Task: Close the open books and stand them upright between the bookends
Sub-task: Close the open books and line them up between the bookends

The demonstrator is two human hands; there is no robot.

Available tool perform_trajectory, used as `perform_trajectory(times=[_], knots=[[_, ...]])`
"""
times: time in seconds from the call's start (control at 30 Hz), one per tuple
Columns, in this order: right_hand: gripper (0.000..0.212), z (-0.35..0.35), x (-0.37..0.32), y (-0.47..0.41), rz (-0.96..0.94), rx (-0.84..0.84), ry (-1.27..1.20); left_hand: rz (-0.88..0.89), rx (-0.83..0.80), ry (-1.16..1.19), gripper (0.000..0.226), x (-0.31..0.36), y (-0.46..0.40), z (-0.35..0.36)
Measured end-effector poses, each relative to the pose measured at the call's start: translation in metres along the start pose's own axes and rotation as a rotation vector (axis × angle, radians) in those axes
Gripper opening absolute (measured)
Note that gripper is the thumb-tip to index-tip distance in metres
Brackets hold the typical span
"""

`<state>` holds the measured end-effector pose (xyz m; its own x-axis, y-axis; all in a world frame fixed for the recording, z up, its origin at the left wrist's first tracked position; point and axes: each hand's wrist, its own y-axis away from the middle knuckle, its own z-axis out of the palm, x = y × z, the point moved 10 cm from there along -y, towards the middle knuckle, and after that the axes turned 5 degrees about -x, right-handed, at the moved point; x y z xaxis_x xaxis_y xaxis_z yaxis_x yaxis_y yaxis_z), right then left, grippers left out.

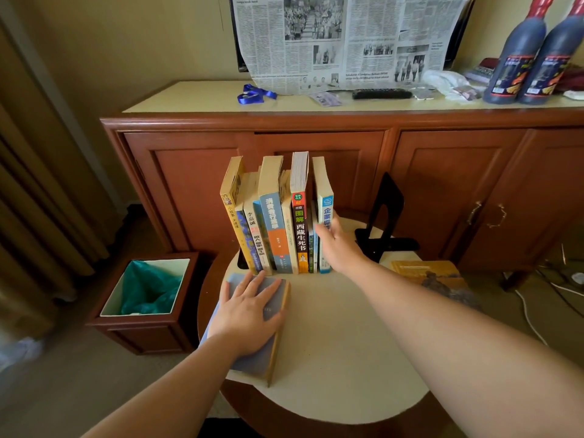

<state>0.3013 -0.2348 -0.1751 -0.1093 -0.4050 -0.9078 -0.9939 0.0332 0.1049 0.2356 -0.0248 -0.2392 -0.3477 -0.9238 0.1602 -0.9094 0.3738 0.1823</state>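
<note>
Left hand lay flat, fingers straight and spread, pressing down on closed blue-grey book at near-left of round table. Book shut, flat, yellowed page edge facing right, overhanging table's left rim a little. Right hand reached further in, fingers curled round white-and-blue book at right end of upright row; thumb side hidden, so grip depth unclear. Row stood mid-table, roughly upright, some spines leaning slightly; left bookend barely visible at row's base. Right bookend, black, stood well apart from last book, gap between. Another closed book, yellow cover, lay flat at table's right edge, near bookend's foot.

Judged step: steadying row end while readying flat blue-grey book for insertion. Best done thus:
- Hold end book square before letting go, else row fans rightward into gap.
- Lift blue-grey book by spine edge, rotate upright, spine outward to match row.
- Slot into gap at right, then yellow one.
- Slide right bookend in tight last.

Risk: overhanging book tipping off rim if pressed near outer edge.

Behind: wooden cabinet, newspaper, two dark bottles on top. Lined bin at floor left.
</note>
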Motion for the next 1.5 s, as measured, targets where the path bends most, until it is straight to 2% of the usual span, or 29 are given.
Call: perform_trajectory(times=[0.13,0.2,0.3,0.4,0.5,0.63,0.73,0.8,0.9,0.97,1.07,1.17,1.23,1.3,1.37,1.4,1.5], knots=[[0.057,0.002,-0.007,0.004,0.006,-0.018,0.029,0.019,0.025,0.049,0.06,0.002,0.001,-0.004],[0.057,-0.003,-0.009,0.009,0.025,0.007,0.104,0.01,0.065,0.125,0.062,-0.001,0.002,-0.01],[0.048,-0.017,-0.011,0.016,0.029,0.071,0.172,-0.203,0.12,0.31,0.088,-0.025,0.007,-0.018],[0.044,-0.026,-0.014,0.022,-0.007,0.119,0.169,-0.541,0.016,0.363,0.122,-0.057,0.018,-0.011],[0.055,-0.024,-0.016,0.034,-0.025,0.09,0.189,-0.584,-0.119,0.391,0.129,-0.058,0.013,-0.004],[0.072,-0.018,-0.014,0.052,-0.015,0.063,0.256,-0.645,-0.154,0.455,0.134,-0.052,0.01,-0.002],[0.053,-0.014,0.015,0.065,0.122,0.076,0.358,-0.666,-0.152,0.501,0.14,-0.041,0.014,0.0],[0.037,-0.003,0.046,0.079,0.269,0.012,0.408,-0.661,-0.151,0.516,0.136,-0.03,0.016,0.002],[0.046,0.02,0.082,0.1,0.377,-0.076,0.278,-0.642,-0.149,0.568,0.128,-0.004,0.015,0.008],[0.048,0.024,0.091,0.108,0.368,-0.054,0.224,-0.64,-0.121,0.68,0.107,0.013,0.012,0.01],[0.052,0.013,0.098,0.115,0.37,0.01,0.186,-0.635,-0.079,1.149,0.059,0.03,0.005,0.023],[0.04,-0.003,0.095,0.119,0.357,0.041,0.077,-0.593,-0.116,1.511,0.027,0.049,0.002,0.023],[0.032,-0.015,0.087,0.119,0.316,0.081,-0.017,-0.485,-0.126,1.578,0.021,0.064,-0.005,0.006],[0.03,-0.029,0.071,0.118,0.246,0.112,-0.092,-0.376,-0.147,1.577,0.024,0.077,-0.01,-0.018],[0.04,-0.041,0.054,0.116,0.173,0.11,-0.117,-0.265,-0.18,1.563,0.032,0.086,-0.016,-0.039],[0.052,-0.045,0.049,0.114,0.148,0.099,-0.105,-0.212,-0.198,1.553,0.038,0.089,-0.018,-0.047],[0.121,-0.051,0.039,0.113,0.137,0.04,-0.027,-0.094,-0.226,1.496,0.052,0.101,-0.02,-0.06]])
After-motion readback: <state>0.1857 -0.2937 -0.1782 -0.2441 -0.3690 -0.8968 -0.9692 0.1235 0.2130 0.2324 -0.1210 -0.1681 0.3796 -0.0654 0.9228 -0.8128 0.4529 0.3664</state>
